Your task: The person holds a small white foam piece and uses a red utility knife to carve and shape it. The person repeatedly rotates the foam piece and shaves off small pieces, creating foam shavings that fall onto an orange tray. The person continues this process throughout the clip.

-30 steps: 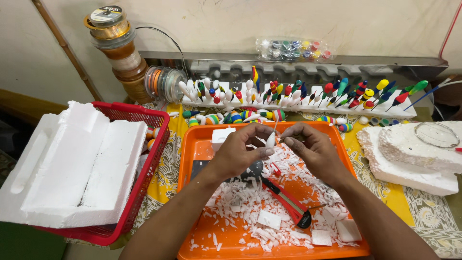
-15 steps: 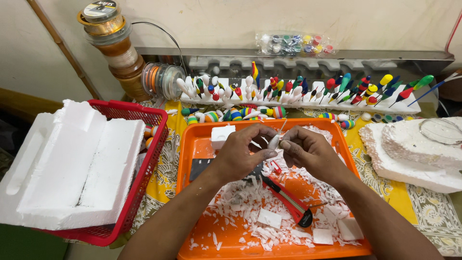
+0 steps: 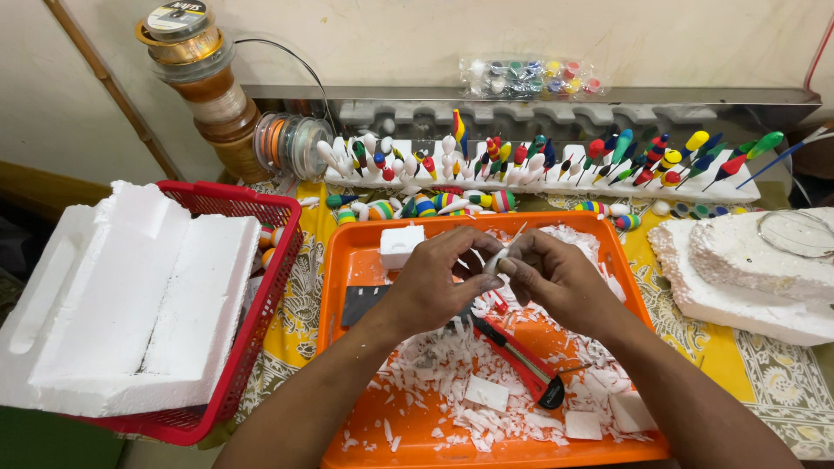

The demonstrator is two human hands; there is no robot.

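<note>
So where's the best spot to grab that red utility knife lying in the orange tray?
Probably take the red utility knife by the middle of its long red handle, coming from above. It lies flat and slanted on the foam shavings, its upper end tucked under the hands.

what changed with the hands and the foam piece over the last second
Little changed. Both hands drew slightly closer over the orange tray: the left hand and right hand keep their grip on the small white foam piece, fingers shifting a little. The red utility knife, foam shavings and red basket stayed put.
</note>
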